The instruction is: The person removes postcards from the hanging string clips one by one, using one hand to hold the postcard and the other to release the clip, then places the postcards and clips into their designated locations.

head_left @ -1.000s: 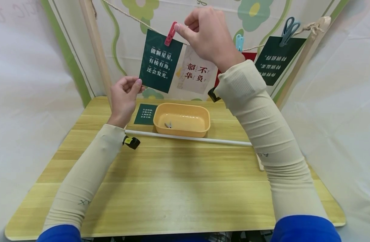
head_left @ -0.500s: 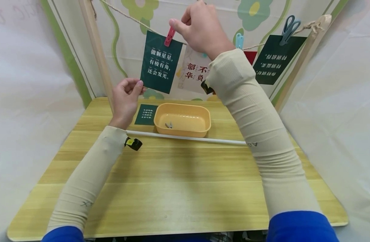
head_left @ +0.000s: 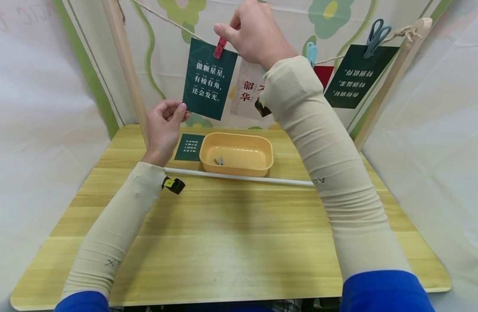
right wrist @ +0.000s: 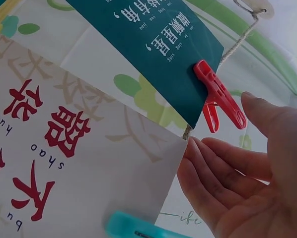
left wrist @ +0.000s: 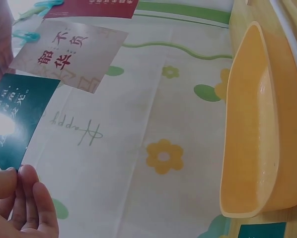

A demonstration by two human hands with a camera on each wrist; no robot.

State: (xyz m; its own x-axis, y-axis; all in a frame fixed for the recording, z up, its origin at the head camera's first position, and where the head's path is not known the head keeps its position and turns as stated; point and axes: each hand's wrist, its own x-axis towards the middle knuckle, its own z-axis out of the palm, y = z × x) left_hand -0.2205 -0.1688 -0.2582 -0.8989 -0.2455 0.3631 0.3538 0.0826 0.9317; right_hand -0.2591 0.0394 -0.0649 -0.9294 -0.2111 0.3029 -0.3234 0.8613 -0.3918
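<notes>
My left hand (head_left: 164,130) pinches the lower left corner of a dark green card (head_left: 209,82) with white lettering, which hangs from a rope (head_left: 165,19). A red clothespin (head_left: 220,47) clips the card's top edge to the rope. Beside this clothespin is my right hand (head_left: 260,34); the right wrist view shows its thumb and fingers spread apart around the clothespin's (right wrist: 220,96) free end, not squeezing it. Just right of the green card hangs a pale card (right wrist: 84,144) with red characters, partly covered by my right arm in the head view. A turquoise clothespin (right wrist: 138,228) is on its top edge.
Farther right hang a red card (head_left: 323,74) and another green card (head_left: 360,78) under a blue-grey clothespin (head_left: 375,39). A yellow bin (head_left: 237,169) with small clips inside stands on the table, beside a flat green card (head_left: 189,147). A white bar (head_left: 239,177) crosses in front.
My right thumb has come off the red clothespin and the hand has shifted slightly left and up. My left hand keeps its pinch on the card's corner.
</notes>
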